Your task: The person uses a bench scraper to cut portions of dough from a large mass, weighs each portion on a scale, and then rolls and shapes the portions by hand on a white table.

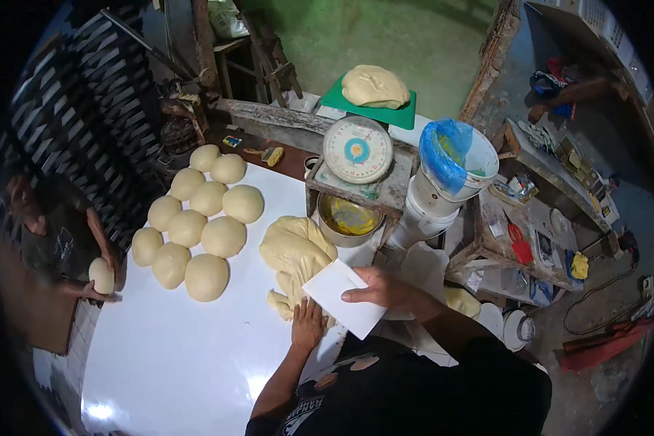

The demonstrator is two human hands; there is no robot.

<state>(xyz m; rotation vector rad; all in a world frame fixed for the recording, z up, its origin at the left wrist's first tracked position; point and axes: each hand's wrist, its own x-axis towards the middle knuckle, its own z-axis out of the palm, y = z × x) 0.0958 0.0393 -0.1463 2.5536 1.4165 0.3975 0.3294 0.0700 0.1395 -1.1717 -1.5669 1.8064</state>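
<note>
My right hand [376, 288] grips a flat white dough scraper [344, 296], thumb on its upper face. The scraper is tilted over the right edge of a large irregular mass of dough [298, 251] on the white table. My left hand [309, 325] lies with fingers stretched out at the lower end of that dough, touching it. Beyond the dough, a dial scale [357, 150] bears another lump of dough [375, 86] on its green tray [396, 120]. Several round dough balls [206, 277] sit in rows on the left part of the table.
The white table [167, 363] stretches left and toward me. A metal bowl [349, 218] stands under the scale's wooden stand [407, 190]. White buckets [423, 211], one with a blue bag [443, 156], stand right of it. At the far left, another person [65, 240] holds a dough ball [102, 276].
</note>
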